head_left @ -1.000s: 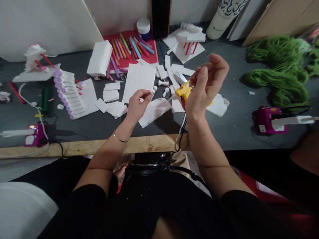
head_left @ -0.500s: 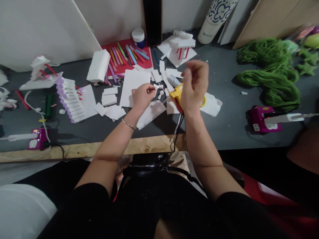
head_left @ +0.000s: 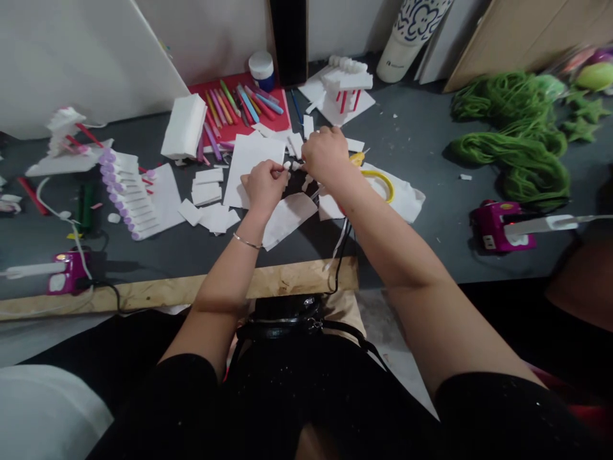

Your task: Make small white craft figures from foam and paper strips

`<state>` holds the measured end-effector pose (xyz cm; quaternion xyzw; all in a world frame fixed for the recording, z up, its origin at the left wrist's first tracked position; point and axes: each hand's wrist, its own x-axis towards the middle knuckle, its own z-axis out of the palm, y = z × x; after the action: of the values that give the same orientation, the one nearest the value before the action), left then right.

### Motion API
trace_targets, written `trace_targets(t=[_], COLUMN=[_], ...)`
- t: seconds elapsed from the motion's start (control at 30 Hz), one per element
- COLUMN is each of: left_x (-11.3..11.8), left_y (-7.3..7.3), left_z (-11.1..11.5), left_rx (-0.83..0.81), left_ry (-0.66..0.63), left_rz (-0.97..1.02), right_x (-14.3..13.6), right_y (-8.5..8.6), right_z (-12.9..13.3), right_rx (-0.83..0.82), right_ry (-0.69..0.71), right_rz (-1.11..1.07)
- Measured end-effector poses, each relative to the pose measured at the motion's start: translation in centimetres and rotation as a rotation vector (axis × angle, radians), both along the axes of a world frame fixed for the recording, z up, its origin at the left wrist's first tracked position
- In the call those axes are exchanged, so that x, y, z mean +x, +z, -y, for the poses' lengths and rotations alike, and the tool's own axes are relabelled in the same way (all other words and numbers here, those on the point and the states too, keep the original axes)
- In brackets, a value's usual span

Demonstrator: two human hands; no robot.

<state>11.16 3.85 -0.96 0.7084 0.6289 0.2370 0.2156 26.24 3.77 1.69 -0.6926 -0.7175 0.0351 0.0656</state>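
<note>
My left hand (head_left: 266,186) pinches a small white piece (head_left: 287,165) between thumb and fingertips, above the edge of a white sheet (head_left: 246,160). Close beside it, my right hand (head_left: 326,154) is closed, knuckles up, its fingertips at another small white piece (head_left: 295,166). Its exact grip is partly hidden. Under and behind my right wrist lies a yellow glue gun (head_left: 357,159), mostly covered, with a cord hanging over the table edge. A yellow loop (head_left: 391,190) rests on crumpled white paper (head_left: 409,203). White offcuts (head_left: 208,186) and a curved white sheet (head_left: 290,217) surround my hands.
Colored pens (head_left: 239,105) lie on a red sheet (head_left: 285,118) near a small jar (head_left: 262,70). White models with red posts (head_left: 347,89) and purple-edged steps (head_left: 129,191) stand around. A tumbler (head_left: 407,45), green yarn (head_left: 527,147) and purple power adapters (head_left: 498,227) are also on the table.
My right hand has come down and left from above the glue gun to beside my left hand, its fingers closing. My left hand has shifted slightly left, still pinching its white piece.
</note>
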Motion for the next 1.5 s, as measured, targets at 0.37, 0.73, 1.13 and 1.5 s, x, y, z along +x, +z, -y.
trace_targets(t=[0.37,0.73,1.13,1.5], left_x=[-1.2,-2.2,0.1,1.2], left_y=[2.5,1.8,0.7,1.4], left_z=[-1.3,-1.7,-1.7,-3.2], left_rx=[-0.016,0.091,0.091,-0.043], left_ry=[-0.066,-0.602,-0.382,-0.214], left_rz=[-0.111,-0.190,-0.157,0.003], right_x=[-0.1,0.3,0.7,0.2], right_y=[0.4,-1.1,-2.1,-1.7], right_z=[0.9,-0.2,0.1,0.3], right_rx=[-0.099,-0.046,0.017,-0.027], right_ry=[-0.109,-0.099,-0.100,-0.164], right_rz=[-0.060,-0.120,-0.095,-0.096])
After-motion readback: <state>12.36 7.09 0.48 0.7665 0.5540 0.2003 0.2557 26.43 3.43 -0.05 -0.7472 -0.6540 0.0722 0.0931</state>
